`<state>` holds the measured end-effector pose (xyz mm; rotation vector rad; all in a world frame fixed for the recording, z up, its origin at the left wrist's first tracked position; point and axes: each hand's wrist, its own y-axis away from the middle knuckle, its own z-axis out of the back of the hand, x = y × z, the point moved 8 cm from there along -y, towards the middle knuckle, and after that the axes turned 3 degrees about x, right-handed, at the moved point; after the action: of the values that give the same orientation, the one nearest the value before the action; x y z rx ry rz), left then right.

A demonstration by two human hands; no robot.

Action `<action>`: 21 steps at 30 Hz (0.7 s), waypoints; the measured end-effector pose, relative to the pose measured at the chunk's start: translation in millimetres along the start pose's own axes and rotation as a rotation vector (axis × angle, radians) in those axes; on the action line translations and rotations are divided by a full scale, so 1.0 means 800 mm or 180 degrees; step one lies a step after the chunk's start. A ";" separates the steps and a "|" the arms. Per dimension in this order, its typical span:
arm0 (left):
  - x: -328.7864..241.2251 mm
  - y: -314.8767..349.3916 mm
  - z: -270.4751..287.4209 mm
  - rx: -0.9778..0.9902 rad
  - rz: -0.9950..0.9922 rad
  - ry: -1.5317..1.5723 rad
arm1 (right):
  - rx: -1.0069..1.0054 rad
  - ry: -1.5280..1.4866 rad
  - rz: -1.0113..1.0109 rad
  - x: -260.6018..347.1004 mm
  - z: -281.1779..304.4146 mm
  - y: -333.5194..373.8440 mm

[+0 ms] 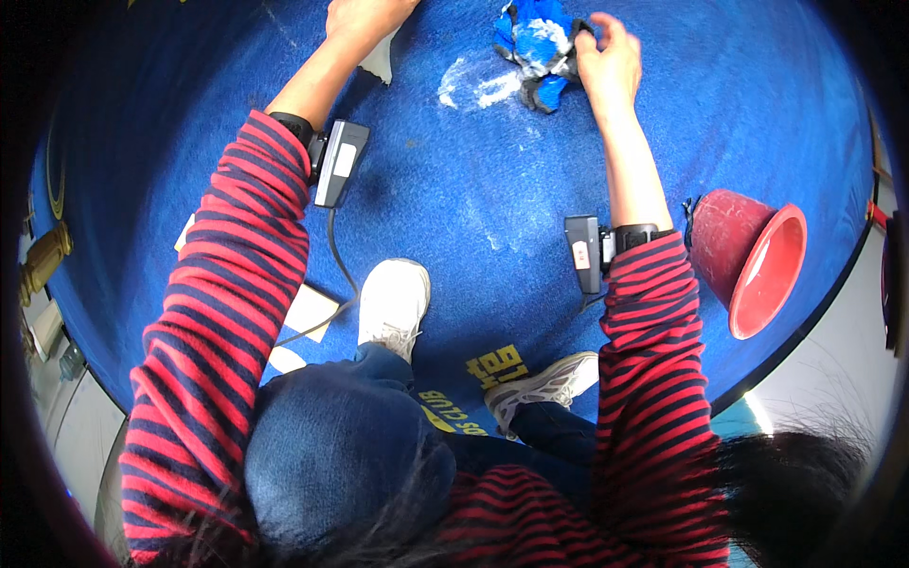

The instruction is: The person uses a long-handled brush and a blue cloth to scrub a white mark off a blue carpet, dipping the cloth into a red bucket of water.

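Little seems finished, as white powder (497, 90) is left on the carpet (473, 189) and the bundle (542, 43) beside it; the bundle is touched by half-curled fingers of the right hand (611, 66) (a grip cannot be confirmed); the left hand's (367, 17) fingers are cut off, their state untellable

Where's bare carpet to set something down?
Bare blue carpet lies beyond the tipped red bucket, right of the right hand, and left of the left forearm. Crowded: around the blue-and-black bundle and white smears.
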<state>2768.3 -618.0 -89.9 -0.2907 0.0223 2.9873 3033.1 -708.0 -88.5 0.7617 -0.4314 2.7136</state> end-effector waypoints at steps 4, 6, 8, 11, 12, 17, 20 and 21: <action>-0.002 0.001 0.001 0.0030 -0.0015 0.0028 | 0.0980 -0.0179 0.0235 0.036 -0.056 0.031; -0.003 0.002 0.004 0.0006 -0.0029 0.0028 | 0.0100 0.0032 0.0049 0.045 -0.046 0.051; -0.006 0.004 0.008 -0.0052 -0.0079 0.0010 | 0.0091 -0.0149 0.0033 0.055 -0.055 0.073; -0.006 0.004 0.007 -0.0056 -0.0054 0.0095 | 0.0558 -0.0254 0.0207 0.082 -0.072 0.116; -0.005 0.004 0.006 -0.0032 -0.0013 0.0101 | 0.0714 -0.0437 0.0251 0.092 -0.076 0.127; -0.005 0.005 0.009 -0.0125 -0.0153 0.0254 | 0.1979 -0.3820 -0.1723 0.073 -0.099 0.144; -0.002 0.004 0.007 -0.0081 -0.0093 0.0249 | 0.1485 -0.4695 -0.1956 0.031 -0.069 0.087; -0.002 0.004 0.007 -0.0088 -0.0102 0.0238 | 0.1257 -0.4699 -0.1622 0.020 -0.055 0.063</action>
<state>2768.6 -621.2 -84.3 -0.4020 -0.0158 2.9458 2981.9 -735.1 -126.2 2.4592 0.0779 1.3393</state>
